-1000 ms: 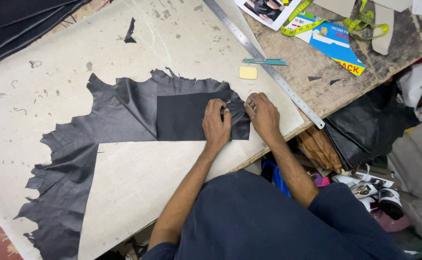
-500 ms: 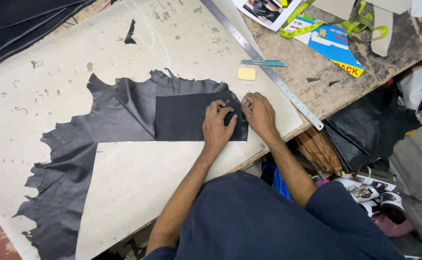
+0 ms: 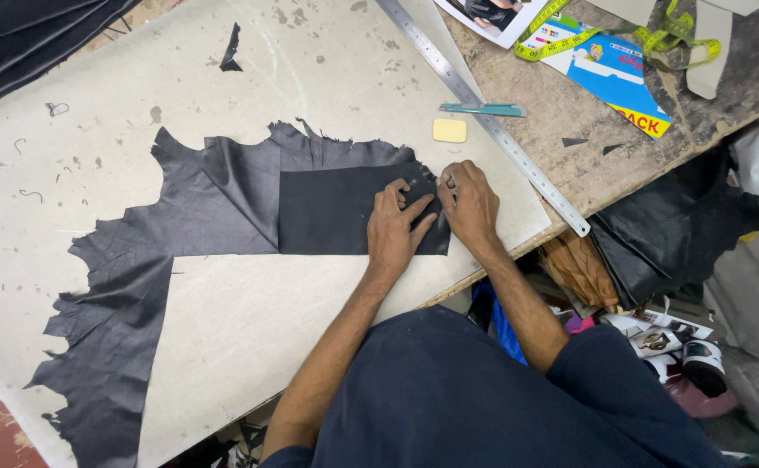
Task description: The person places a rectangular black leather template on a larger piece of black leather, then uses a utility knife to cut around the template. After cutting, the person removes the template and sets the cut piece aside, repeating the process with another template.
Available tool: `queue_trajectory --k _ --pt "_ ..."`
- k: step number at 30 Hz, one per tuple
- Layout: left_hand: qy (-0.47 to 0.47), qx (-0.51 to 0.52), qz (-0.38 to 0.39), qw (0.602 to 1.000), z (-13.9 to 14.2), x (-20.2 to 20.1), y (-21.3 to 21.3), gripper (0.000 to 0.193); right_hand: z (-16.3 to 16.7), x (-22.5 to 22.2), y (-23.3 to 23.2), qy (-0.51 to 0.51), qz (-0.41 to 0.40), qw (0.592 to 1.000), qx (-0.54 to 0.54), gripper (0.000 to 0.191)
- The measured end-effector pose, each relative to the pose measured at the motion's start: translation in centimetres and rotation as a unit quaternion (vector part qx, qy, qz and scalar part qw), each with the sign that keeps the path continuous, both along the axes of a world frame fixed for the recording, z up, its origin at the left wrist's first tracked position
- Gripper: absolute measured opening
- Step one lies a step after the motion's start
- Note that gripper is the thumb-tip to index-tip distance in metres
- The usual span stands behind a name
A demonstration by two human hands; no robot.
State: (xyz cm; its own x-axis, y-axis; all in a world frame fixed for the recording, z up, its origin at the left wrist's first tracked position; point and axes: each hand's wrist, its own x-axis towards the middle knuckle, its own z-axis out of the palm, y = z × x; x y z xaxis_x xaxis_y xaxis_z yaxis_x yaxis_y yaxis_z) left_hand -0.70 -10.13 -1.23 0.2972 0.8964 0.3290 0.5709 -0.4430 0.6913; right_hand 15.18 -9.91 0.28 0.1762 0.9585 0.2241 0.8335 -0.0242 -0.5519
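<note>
Here, two bare hands work at the right end of one dark rectangular pattern piece [image 3: 336, 211] laid flat on one black leather hide [image 3: 180, 260]. The left hand [image 3: 394, 227] lies palm down on the piece, fingers spread and pressing it flat. The right hand [image 3: 470, 206] rests just beside it, touching the piece's upper right corner, with its fingers drawn together as if pinching a small tool; the tool itself is too small to make out. The hide, ragged along its edges, spreads from under the piece toward the lower left of one pale, scuffed cutting board [image 3: 249, 321].

Beyond the hands, near the board's far right edge:
- one long steel ruler [image 3: 483, 117], lying diagonally across the board's edge;
- one small pale yellow block [image 3: 450, 130], just beside the ruler, possibly chalk or wax;
- one slim teal cutter [image 3: 483, 109], touching or nearly touching the ruler.

On the bare wooden table [image 3: 587, 165] to the right:
- one yellow-green tape measure [image 3: 657, 39], loosely coiled;
- one blue printed card [image 3: 613, 74], under part of the tape.

One small black leather scrap [image 3: 232, 48] lies well apart at the board's top. A stack of dark sheets [image 3: 24, 43] fills the upper left corner.
</note>
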Motion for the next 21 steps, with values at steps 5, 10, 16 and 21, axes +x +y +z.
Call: queue_trajectory --k 5,10,16,21 --pt "0.008 -0.006 -0.003 1.0 0.1 0.0 -0.1 0.036 -0.1 -0.3 0.1 0.011 -0.017 1.0 0.006 0.01" --pt "0.006 0.0 -0.003 1.0 0.5 -0.1 -0.2 0.036 1.2 0.3 -0.5 -0.002 0.008 1.0 -0.014 0.008" --pt "0.001 0.017 0.005 1.0 0.2 0.4 -0.5 0.032 3.2 1.7 -5.0 0.038 0.008 0.995 0.089 0.021" --pt "0.005 0.037 0.01 0.999 -0.5 0.8 -0.3 0.041 2.8 -1.7 -8.9 0.023 0.061 0.998 0.018 0.028"
